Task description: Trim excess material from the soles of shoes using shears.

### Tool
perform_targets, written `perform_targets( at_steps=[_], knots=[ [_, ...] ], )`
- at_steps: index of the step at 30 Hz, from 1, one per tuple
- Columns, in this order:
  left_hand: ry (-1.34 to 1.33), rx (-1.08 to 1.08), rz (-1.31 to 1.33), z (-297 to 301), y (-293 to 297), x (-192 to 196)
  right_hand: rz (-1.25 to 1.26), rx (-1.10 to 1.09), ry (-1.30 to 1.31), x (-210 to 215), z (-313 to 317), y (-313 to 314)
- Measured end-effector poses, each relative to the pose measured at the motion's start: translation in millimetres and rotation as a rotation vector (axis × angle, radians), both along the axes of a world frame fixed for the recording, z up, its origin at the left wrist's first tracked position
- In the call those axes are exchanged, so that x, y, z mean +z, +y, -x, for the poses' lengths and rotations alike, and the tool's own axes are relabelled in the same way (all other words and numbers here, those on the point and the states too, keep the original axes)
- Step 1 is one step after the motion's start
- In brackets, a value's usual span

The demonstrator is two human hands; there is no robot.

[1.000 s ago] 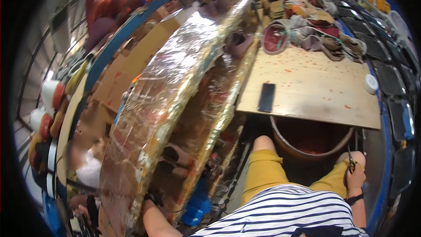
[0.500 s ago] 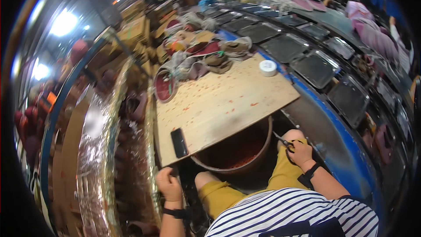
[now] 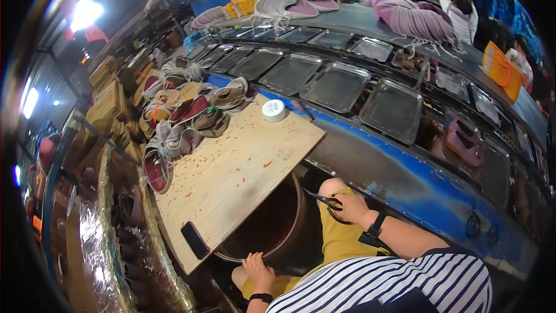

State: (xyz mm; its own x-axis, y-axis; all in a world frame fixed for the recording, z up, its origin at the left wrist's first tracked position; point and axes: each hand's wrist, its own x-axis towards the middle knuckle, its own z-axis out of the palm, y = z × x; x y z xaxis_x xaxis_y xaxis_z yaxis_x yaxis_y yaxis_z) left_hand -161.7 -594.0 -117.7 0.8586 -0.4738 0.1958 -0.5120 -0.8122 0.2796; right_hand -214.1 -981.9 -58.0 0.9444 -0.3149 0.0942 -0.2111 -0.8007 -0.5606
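My right hand rests on my right knee and holds a pair of black scissors, blades pointing left. My left hand lies open on my left knee, its fingers touching the rim of a round brown tub that sits under a wooden board. A black phone lies at the near corner of the board. A white tape roll sits at its far corner. Shoe uppers with cords are heaped along the board's far left edge.
A blue conveyor with several metal trays runs across the right. Other people work at its far side by piles of shoe uppers. A foil-wrapped rack with shoes stands at left, cardboard boxes behind it.
My view has swung from the foil rack at left to the board and conveyor. My left hand left the rack and now rests by the tub rim. The scissors stay in my right hand.
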Motion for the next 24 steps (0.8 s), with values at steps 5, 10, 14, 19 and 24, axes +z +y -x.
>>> perform_targets(
  at_steps=[5,10,14,19,24],
  knots=[
    [-0.001,-0.003,-0.038,0,0,6,-0.083,-0.145,-0.109,15,23,-56],
    [0.046,-0.031,-0.077,0,3,10,0.193,-0.580,-0.167,16,84,-209],
    [0.044,-0.008,-0.105,0,0,10,0.365,-0.911,-0.237,31,136,-314],
    [0.071,0.044,-0.152,1,-7,17,0.387,-1.137,-0.132,45,144,-389],
    [0.081,0.055,-0.179,-2,-8,15,0.373,-1.015,-0.109,-6,148,-478]
  ],
)
